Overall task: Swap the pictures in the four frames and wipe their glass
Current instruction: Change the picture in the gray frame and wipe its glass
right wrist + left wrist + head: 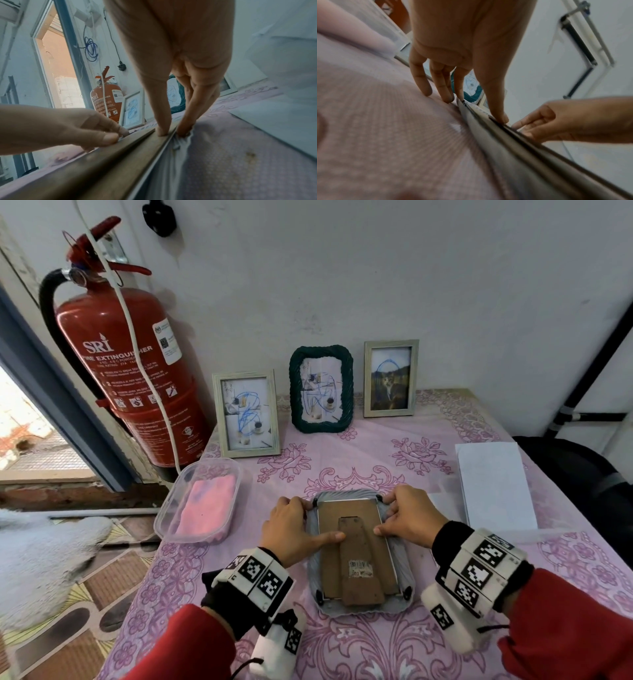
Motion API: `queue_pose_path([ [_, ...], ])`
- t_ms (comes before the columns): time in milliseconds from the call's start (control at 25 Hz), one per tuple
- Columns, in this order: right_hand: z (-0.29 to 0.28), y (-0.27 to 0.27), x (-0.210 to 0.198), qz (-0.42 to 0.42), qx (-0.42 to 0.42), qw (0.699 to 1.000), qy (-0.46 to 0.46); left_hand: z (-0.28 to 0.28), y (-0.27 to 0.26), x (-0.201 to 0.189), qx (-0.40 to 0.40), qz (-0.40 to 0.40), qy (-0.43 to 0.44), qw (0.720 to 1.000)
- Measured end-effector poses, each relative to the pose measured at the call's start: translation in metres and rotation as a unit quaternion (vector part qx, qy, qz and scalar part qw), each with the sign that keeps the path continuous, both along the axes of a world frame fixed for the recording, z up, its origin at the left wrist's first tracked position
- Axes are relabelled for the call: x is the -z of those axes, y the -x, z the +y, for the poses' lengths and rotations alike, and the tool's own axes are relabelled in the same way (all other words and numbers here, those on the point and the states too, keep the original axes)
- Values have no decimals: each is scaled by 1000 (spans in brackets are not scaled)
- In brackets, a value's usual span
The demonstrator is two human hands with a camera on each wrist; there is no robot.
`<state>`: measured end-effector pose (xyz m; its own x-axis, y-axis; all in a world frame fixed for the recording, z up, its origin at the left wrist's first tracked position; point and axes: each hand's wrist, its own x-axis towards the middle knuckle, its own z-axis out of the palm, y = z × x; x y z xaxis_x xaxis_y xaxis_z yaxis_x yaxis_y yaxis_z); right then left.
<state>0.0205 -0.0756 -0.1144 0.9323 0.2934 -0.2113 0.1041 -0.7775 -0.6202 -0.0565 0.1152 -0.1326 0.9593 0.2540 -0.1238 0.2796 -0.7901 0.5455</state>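
White plaster wall backs my view, and below it a table under a pink cloth printed with purple roses (445,436). On the cloth, right in front of me, lies a silver-grey ridged picture frame (359,553), face down, with its brown hardboard back panel (329,542) and easel stand (359,570) uppermost. A small torn sticker sits on the stand; I cannot read it.

My left hand (294,529) rests at the frame's far left corner, fingers over the rim and thumb stretched flat onto the back panel. My right hand (407,518) mirrors it at the far right corner, fingers curled at the rim, thumb pressing the panel edge. Neither closes around anything that I can see.

Three frames stand upright along the wall: a pale grey wooden frame (246,414) on the left, a dark green rope-edged frame (321,389) in the middle, and another pale wooden frame (391,378) holding a cat photo. All three show blue scribbles over their pictures.

A clear plastic tub (174,508) with a pink cloth (209,505) inside sits left of the frame. White paper sheets (493,484) lie to the right. A red fire extinguisher (126,371) reads "SRI" and "FIRE EXTINGUISHER".
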Motion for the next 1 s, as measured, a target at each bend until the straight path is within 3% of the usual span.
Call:
queue_pose_path([
  [160,-4,0,2,17,-22,999,-30,-6,1,0,9,4,-31,999],
  [560,-8,0,1,21,-35,998,-53,-4,-2,10,-18,-11,80,997],
  [1000,-11,1,4,5,-72,996,-56,-2,-3,14,-22,-21,103,994],
])
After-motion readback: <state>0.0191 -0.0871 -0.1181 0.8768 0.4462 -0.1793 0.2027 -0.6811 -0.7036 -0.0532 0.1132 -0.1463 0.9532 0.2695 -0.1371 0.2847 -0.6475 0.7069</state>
